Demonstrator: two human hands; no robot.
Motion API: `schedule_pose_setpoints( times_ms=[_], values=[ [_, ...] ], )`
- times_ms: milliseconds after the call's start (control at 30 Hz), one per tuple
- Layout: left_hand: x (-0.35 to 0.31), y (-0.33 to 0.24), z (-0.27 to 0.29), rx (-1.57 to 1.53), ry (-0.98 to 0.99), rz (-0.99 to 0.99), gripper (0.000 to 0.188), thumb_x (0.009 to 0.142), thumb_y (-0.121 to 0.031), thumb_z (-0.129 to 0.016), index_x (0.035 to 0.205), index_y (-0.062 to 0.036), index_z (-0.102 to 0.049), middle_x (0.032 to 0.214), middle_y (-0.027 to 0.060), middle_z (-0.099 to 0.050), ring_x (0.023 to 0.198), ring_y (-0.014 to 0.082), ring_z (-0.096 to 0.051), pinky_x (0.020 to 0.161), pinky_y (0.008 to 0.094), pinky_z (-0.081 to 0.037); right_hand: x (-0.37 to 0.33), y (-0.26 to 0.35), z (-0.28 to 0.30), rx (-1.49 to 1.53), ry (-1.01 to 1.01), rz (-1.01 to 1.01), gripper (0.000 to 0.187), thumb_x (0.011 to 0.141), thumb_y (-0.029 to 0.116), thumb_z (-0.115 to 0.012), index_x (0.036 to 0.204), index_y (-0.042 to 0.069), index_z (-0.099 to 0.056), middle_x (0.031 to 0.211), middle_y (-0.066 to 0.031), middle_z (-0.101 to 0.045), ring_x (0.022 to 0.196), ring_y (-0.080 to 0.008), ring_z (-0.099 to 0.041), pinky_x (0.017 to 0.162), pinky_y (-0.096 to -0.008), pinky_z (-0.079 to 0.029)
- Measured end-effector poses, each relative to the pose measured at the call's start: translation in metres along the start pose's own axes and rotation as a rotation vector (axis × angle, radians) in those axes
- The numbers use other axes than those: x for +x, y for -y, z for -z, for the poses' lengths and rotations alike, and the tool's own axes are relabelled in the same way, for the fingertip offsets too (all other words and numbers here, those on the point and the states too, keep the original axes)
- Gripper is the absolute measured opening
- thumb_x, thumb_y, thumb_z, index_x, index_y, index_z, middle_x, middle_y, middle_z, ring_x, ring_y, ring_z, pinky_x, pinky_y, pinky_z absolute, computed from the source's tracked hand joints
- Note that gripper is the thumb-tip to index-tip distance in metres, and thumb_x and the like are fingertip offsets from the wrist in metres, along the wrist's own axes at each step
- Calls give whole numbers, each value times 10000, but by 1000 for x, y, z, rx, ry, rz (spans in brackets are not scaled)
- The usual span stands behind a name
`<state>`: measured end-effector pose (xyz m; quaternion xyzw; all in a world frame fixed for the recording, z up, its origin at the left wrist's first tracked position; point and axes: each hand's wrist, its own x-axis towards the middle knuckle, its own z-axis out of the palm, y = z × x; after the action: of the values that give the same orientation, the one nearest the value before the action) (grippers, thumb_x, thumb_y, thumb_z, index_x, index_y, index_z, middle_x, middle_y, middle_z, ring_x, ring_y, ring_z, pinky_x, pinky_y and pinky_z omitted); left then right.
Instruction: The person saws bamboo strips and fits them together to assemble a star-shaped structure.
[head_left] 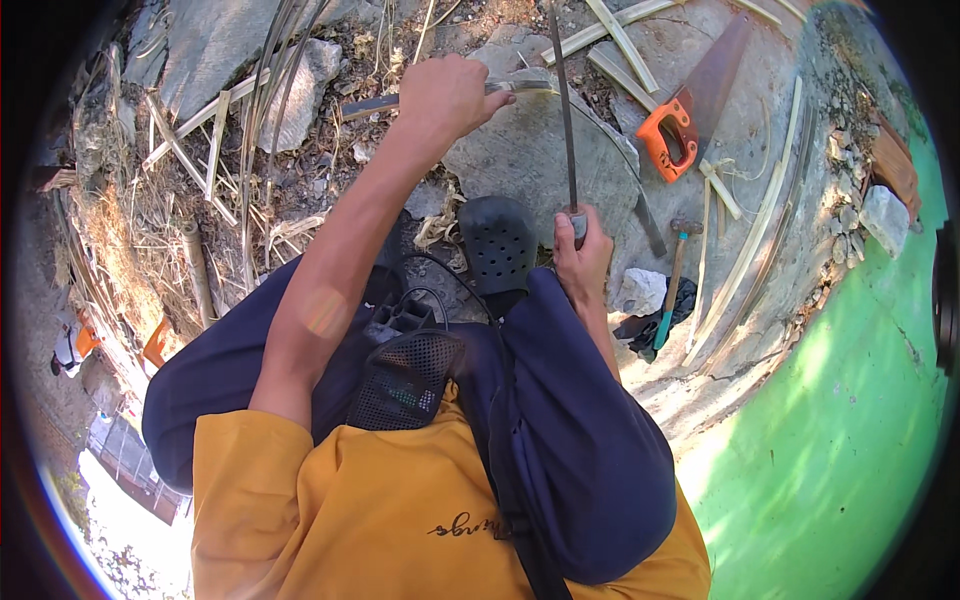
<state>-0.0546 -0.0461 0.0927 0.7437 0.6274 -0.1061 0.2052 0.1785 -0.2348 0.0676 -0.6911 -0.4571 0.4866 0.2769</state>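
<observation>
My left hand (440,98) is closed around a dark-backed bamboo strip (368,107), its thumb pointing right along it. On the right, my right hand (584,255) grips the grey handle of a long, narrow-bladed knife (568,130). The blade points away from me and runs out at the upper edge. Close to the strip's right end, the blade crosses it; whether it cuts into the wood I cannot tell. A thin curved strip (615,145) bends from there down to the right. Beneath lies a flat stone slab (510,150), near my black clog (497,243).
An orange-handled saw (668,140) and a hammer (672,285) lie to the right. Long pale strips (760,235) curve beyond them, beside a green surface (840,400). Bamboo scraps (215,150) and rocks (302,95) cover the left. A black mesh pouch (408,385) rests at my lap.
</observation>
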Motion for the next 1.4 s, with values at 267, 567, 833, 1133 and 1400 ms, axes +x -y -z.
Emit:
schedule_pose_setpoints(
  times_ms=[267,567,833,1133,1400],
  values=[
    [-11,-23,10,-69,137,38,726,1059,-611,-448,909,21,-772,855,255,-747,850,440,-748,739,541,-604,7,11,-14,-35,-8,80,400,1027,407,-640,1052,8,-641,712,-146,-665,630,-284,-677,623,-400,-512],
    [-16,-30,7,-117,148,47,665,1065,-550,-484,938,33,-776,901,267,-751,892,445,-744,790,537,-602,12,15,-18,-5,30,-33,409,1028,404,-640,1082,-2,-637,709,-152,-666,641,-298,-691,630,-410,-513],
    [-10,-35,10,-74,165,52,626,1065,-528,-496,958,18,-783,924,249,-760,900,435,-747,800,523,-601,14,18,-16,-70,-10,37,401,1035,395,-634,1077,-4,-638,693,-157,-658,645,-299,-693,628,-410,-514],
    [-3,-39,18,28,185,7,643,1063,-561,-476,1046,6,-780,928,223,-772,898,394,-765,790,490,-617,23,4,-22,-65,-11,48,470,1042,464,-598,1069,-3,-637,643,-86,-601,586,-188,-618,578,-376,-480],
    [-11,-12,42,-265,664,229,744,1068,-592,-424,1103,90,-721,950,212,-763,871,271,-778,721,423,-622,14,3,-18,103,80,-110,492,1041,458,-603,1102,-29,-637,663,-107,-639,556,-183,-622,551,-354,-478]
  ],
)
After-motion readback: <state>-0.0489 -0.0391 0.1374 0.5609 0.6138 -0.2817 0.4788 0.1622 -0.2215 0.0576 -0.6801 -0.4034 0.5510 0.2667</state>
